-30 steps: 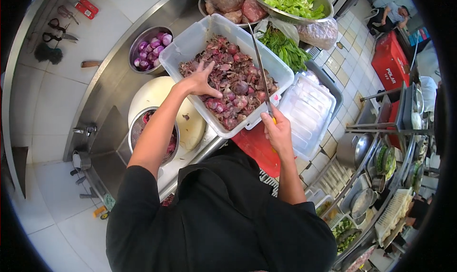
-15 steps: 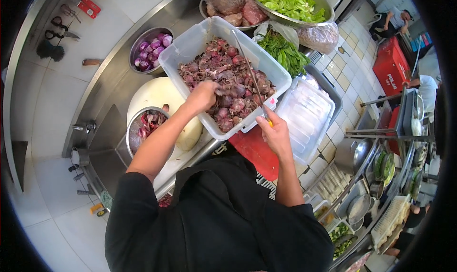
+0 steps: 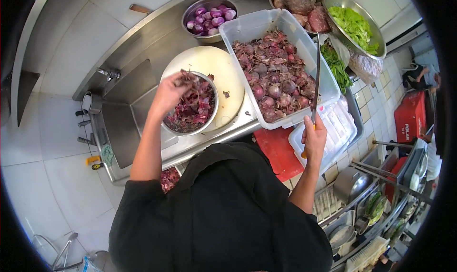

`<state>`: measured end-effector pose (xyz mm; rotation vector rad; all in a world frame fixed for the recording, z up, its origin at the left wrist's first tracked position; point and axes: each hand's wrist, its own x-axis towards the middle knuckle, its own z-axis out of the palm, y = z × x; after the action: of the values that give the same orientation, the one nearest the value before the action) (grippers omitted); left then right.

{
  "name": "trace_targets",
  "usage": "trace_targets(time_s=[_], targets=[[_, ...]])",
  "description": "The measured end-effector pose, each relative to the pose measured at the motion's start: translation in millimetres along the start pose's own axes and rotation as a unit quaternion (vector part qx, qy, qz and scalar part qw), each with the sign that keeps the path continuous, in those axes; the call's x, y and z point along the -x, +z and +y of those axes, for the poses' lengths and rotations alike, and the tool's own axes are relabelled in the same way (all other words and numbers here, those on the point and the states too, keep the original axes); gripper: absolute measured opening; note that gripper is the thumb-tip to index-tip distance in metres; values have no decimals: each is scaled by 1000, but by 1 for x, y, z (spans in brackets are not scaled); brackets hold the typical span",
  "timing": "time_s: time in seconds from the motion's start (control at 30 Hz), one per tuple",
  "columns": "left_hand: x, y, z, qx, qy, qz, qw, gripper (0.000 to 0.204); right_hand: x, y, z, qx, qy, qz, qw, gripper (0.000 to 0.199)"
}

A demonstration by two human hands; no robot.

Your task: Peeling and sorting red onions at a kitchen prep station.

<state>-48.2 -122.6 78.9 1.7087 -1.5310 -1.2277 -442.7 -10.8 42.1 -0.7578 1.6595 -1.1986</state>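
Observation:
My left hand (image 3: 168, 95) is over a metal colander (image 3: 214, 111), its fingers closed on a clump of dry onion skins. More red onion skins (image 3: 193, 108) fill the colander, which sits partly on a round white cutting board (image 3: 233, 98). My right hand (image 3: 314, 138) grips a long knife (image 3: 317, 74) by its yellow handle, blade pointing away from me. Beside that blade, a clear plastic bin (image 3: 285, 123) holds many unpeeled red onions (image 3: 273, 90) mixed with loose skins. Scraps of skin lie on the board.
A metal bowl (image 3: 208, 37) of peeled purple onions stands behind the board. Lettuce (image 3: 354, 29), bagged meat (image 3: 318, 19) and green leaves (image 3: 335, 65) are at the far right. The steel sink (image 3: 124, 129) lies left, a red board (image 3: 276, 153) below the bin.
My left hand has moved from the onion bin to above the colander, carrying onion skins. My right hand still holds the knife. The whole view has shifted.

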Motion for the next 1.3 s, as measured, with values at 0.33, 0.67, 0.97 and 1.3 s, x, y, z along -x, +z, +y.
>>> trace_targets(time_s=[0.33, 0.67, 0.97, 1.3], targets=[[35, -34, -57, -17, 36, 50, 998, 52, 2, 6, -2, 105, -16, 29, 994, 54], [26, 12, -107, -134, -46, 142, 980, 72, 2, 3, -10, 138, 4, 27, 990, 57], [-82, 73, 22, -146, 250, 38, 956, 66, 0, -2, 1, 160, -67, 31, 984, 56], [-265, 250, 34, -290, 185, -201, 917, 115, -5, -4, 1, 110, 6, 4, 994, 50]])
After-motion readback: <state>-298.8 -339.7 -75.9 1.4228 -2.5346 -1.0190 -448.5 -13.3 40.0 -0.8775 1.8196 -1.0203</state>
